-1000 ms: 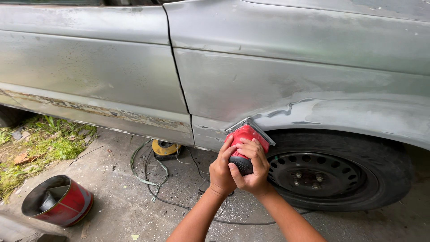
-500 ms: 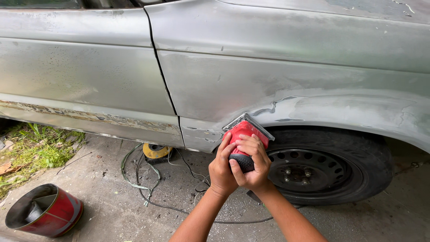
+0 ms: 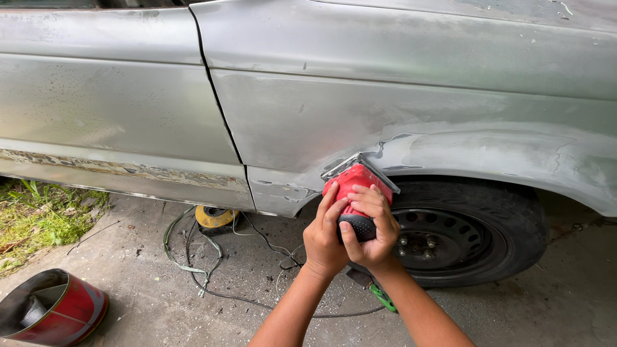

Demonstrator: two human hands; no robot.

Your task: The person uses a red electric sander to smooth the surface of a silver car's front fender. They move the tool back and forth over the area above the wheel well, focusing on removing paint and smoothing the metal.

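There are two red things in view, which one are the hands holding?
The red sander pressed against the car body above the tyre; both hands grip it. The other, a red bucket, lies apart on the ground at lower left.

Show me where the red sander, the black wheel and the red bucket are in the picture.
red sander [image 3: 355, 183]: head view, on its red body above the fingers.
black wheel [image 3: 440, 239]: head view, on the steel rim near the hub.
red bucket [image 3: 71, 311]: head view, on its red outer wall.
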